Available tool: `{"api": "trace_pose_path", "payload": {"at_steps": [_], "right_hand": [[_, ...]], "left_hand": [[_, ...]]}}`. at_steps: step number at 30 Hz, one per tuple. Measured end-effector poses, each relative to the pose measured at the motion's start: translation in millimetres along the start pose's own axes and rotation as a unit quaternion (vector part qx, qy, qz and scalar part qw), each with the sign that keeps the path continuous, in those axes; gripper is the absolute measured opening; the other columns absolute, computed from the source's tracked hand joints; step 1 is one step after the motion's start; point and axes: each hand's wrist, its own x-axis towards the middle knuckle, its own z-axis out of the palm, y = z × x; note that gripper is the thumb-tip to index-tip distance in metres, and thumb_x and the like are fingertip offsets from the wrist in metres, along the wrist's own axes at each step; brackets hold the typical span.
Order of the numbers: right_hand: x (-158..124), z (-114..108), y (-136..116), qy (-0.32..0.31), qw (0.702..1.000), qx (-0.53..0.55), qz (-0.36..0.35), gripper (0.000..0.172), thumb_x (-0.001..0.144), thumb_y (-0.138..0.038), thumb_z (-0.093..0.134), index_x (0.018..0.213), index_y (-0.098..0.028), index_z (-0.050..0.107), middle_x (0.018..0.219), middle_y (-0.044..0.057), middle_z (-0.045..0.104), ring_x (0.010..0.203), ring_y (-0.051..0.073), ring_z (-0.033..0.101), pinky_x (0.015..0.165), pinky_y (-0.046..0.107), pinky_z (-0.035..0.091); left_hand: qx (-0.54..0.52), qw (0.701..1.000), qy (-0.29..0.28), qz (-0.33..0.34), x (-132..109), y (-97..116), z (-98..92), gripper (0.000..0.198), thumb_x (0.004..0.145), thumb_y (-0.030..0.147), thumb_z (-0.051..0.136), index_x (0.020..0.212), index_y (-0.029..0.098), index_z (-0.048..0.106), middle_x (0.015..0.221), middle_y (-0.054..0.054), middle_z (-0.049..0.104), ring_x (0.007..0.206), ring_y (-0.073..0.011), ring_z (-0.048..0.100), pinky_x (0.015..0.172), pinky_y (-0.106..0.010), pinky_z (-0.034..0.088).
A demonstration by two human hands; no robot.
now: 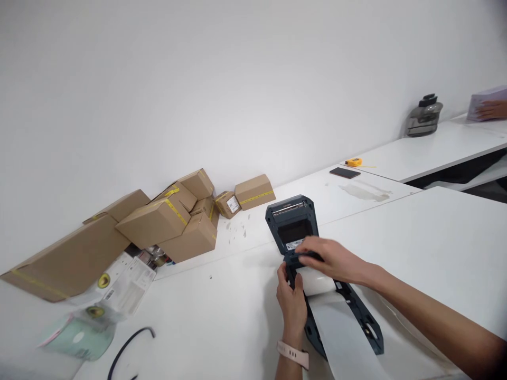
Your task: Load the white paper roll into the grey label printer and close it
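Note:
A dark label printer [292, 210] lies on the white table with its lid swung back. Inside it sits a white label roll [315, 281], from which a wide paper strip [346, 332] runs toward me over the printer's front. My left hand [292, 298] grips the printer's left side, thumb up by the roll and fingers on the outer edge. Bent over the hinge end of the roll, my right hand [327, 257] has its fingers closed around a dark part of the printer; the exact part is mostly covered.
Cardboard boxes [158, 220] are piled by the wall at left, near a mint-green pouch [81, 335] and a black cable [127, 348]. A phone [344, 172], a yellow tape measure [354, 162] and a jug [425, 117] stand farther right. Another person's hand [491, 110] touches a lilac box [485, 99].

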Motion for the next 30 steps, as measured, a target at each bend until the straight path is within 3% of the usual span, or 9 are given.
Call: {"api": "trace_pose_path", "payload": {"at_steps": [2,5,9,13,20,24,27,30], "right_hand": [[-9.2,12.2,14.9,-0.170,0.984,-0.015,0.041,0.049,0.084,-0.042,0.064,0.129,-0.022,0.063,0.124,0.012,0.069,0.112,0.032,0.066,0.091,0.045,0.053],[-2.6,28.7,32.0,-0.304,0.949,-0.045,0.077,0.080,0.070,-0.048,0.075,0.142,-0.020,0.054,0.140,0.017,0.060,0.128,0.042,0.056,0.104,0.054,0.044],[18.2,41.0,33.8,-0.374,0.922,-0.059,0.082,0.098,0.056,-0.053,0.082,0.142,-0.014,0.054,0.141,0.022,0.058,0.131,0.048,0.050,0.106,0.058,0.039],[31.5,39.3,30.4,-0.412,0.907,-0.047,0.077,0.091,0.046,-0.050,0.085,0.128,-0.018,0.066,0.124,0.015,0.069,0.118,0.045,0.061,0.099,0.052,0.047],[40.3,24.0,24.5,-0.438,0.898,0.019,0.038,0.086,0.045,-0.042,0.086,0.126,-0.022,0.066,0.123,0.007,0.069,0.113,0.036,0.064,0.095,0.041,0.051],[32.6,-3.1,18.1,-0.419,0.902,0.085,0.052,0.074,0.046,-0.038,0.086,0.116,-0.021,0.068,0.112,0.006,0.071,0.100,0.033,0.067,0.084,0.040,0.054],[12.9,-38.6,21.6,-0.367,0.906,0.207,0.053,0.075,0.055,-0.040,0.083,0.125,-0.022,0.062,0.117,0.006,0.070,0.104,0.030,0.066,0.088,0.036,0.053],[-14.2,-74.9,37.1,-0.253,0.926,0.273,0.061,0.079,0.060,-0.048,0.078,0.133,-0.022,0.060,0.127,0.008,0.067,0.116,0.032,0.062,0.098,0.037,0.048]], "left_hand": [[-0.006,1.000,-0.006,0.024,-1.3,0.7,-0.3,0.049,0.095,0.038,0.049,0.141,0.024,0.043,0.144,-0.009,0.058,0.131,-0.0226,0.056,0.105,-0.033,0.043],[-0.006,0.999,-0.009,0.036,-3.0,1.6,-1.0,0.048,0.096,0.034,0.047,0.141,0.024,0.040,0.146,-0.010,0.057,0.132,-0.0223,0.055,0.106,-0.034,0.043],[-0.009,1.000,-0.009,0.026,-2.7,0.2,-0.8,0.049,0.096,0.037,0.047,0.142,0.021,0.037,0.147,-0.013,0.055,0.134,-0.0234,0.053,0.107,-0.035,0.042],[-0.010,1.000,-0.009,-0.001,-0.9,-4.4,0.7,0.054,0.098,0.041,0.045,0.145,0.018,0.035,0.150,-0.016,0.051,0.137,-0.0229,0.050,0.110,-0.034,0.039],[-0.034,0.999,-0.025,0.001,-0.9,-3.4,-0.1,0.054,0.100,0.047,0.039,0.146,0.019,0.037,0.148,-0.013,0.053,0.135,-0.0216,0.051,0.110,-0.032,0.039],[-0.008,1.000,-0.014,-0.012,-3.2,1.2,-1.3,0.054,0.100,0.047,0.037,0.146,0.019,0.037,0.149,-0.013,0.052,0.134,-0.0235,0.052,0.109,-0.034,0.040],[-0.018,1.000,-0.019,-0.001,-4.8,2.5,-1.8,0.054,0.099,0.049,0.037,0.145,0.021,0.039,0.149,-0.012,0.052,0.134,-0.0234,0.051,0.109,-0.034,0.041],[-0.006,1.000,-0.021,-0.013,-5.1,3.5,-1.8,0.056,0.099,0.051,0.037,0.147,0.023,0.040,0.153,-0.010,0.048,0.139,-0.0247,0.046,0.114,-0.038,0.036]]}}
